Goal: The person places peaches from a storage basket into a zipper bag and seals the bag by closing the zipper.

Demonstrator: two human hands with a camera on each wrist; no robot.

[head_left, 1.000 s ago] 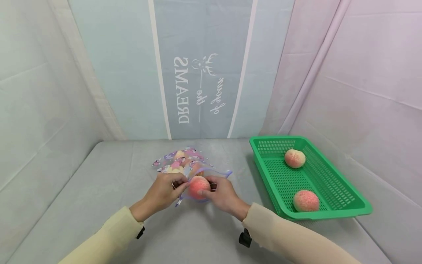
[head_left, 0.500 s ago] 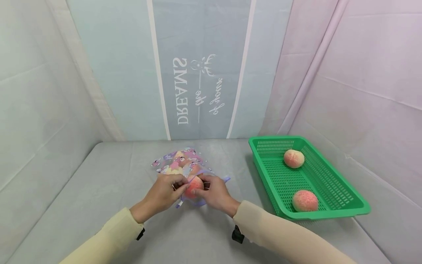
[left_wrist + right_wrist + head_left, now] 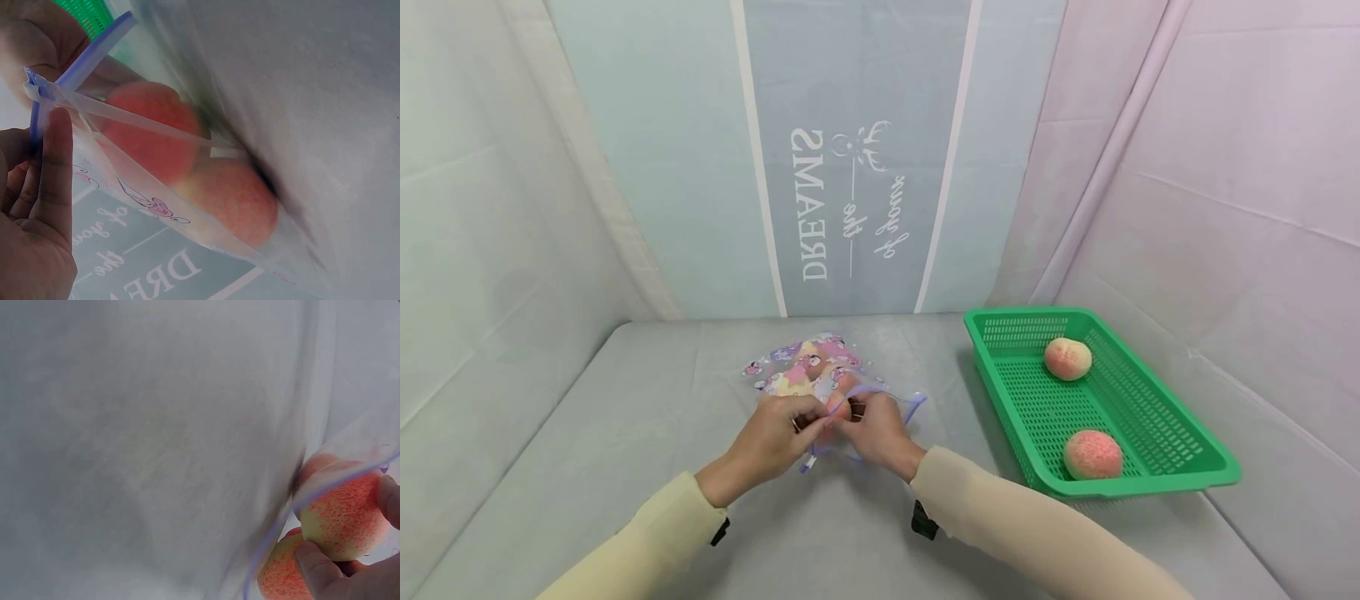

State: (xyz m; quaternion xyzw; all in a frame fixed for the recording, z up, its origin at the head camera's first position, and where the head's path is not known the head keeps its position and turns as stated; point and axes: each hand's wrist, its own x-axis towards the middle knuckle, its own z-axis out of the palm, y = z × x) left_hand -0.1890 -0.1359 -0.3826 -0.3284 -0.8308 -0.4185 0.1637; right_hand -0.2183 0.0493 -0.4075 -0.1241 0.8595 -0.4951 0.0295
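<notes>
Head view: we see the clear plastic zip bag with cartoon prints and a purple rim lying on the grey cloth-covered table, well left of the green perforated plastic basket.
Left hand: its fingers pinch the bag's rim at the mouth.
Right hand: its fingers curl around a pink-orange peach at the bag's mouth, just beside the left hand.
Basket: two more speckled peaches lie in it, well apart from each other.
Left wrist view: the left thumb presses the purple rim; we see two peaches through the clear film.
Right wrist view: the right fingertips hold a peach touching another one, at the bag's rim.
</notes>
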